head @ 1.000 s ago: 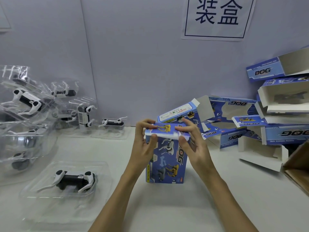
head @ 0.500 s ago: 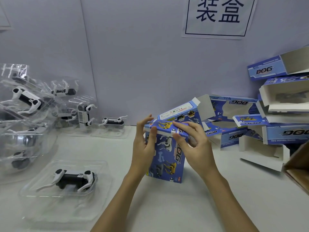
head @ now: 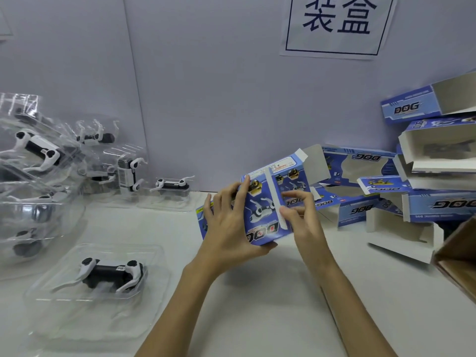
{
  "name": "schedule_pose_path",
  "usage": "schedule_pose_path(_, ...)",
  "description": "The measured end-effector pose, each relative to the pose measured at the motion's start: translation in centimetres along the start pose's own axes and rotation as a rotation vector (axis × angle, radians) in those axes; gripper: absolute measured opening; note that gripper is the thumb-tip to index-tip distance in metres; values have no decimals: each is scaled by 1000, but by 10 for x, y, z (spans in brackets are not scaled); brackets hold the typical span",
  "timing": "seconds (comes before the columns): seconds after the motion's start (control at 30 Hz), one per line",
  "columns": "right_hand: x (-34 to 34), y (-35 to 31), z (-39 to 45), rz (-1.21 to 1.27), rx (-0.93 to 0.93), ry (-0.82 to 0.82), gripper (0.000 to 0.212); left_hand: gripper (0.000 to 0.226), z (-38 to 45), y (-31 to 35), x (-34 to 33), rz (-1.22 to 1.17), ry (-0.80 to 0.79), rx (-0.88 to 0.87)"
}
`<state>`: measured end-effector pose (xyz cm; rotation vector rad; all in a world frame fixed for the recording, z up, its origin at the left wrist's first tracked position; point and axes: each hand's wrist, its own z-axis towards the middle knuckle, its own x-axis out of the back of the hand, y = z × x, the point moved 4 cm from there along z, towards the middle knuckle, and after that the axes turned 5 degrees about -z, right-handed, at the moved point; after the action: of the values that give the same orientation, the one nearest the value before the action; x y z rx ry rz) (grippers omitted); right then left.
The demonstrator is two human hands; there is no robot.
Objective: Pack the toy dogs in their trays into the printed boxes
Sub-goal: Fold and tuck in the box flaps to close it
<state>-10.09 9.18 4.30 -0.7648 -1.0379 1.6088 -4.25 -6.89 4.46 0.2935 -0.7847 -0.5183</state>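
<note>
While my left hand (head: pixel 226 228) grips the tilted printed box (head: pixel 260 215) steady, right-hand (head: pixel 301 217) grip pinches its white flap edge; trayed toy dog (head: pixel 110 273) waits at 8 o'clock.

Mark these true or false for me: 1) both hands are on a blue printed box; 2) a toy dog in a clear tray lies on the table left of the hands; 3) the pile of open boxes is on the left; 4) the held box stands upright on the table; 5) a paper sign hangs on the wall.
1) True: the left hand and right hand both hold the blue box.
2) True: the toy dog lies in its clear tray.
3) False: the open boxes are piled on the right.
4) False: it is tilted in the hands.
5) True: the sign is on the wall.
</note>
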Motion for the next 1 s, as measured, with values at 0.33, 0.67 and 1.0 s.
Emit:
schedule_pose_path(0.33,-4,-1,-5,-8,55,58,38,128,-4,2,-1,148,-77,-161)
schedule_pose_path(0.67,-5,1,-7,24,15,190,23,126,-4,2,0,110,-87,-175)
schedule_pose_path(1.0,-2,-9,-8,78,-14,103,26,125,-4,-2,2,64,-33,-160)
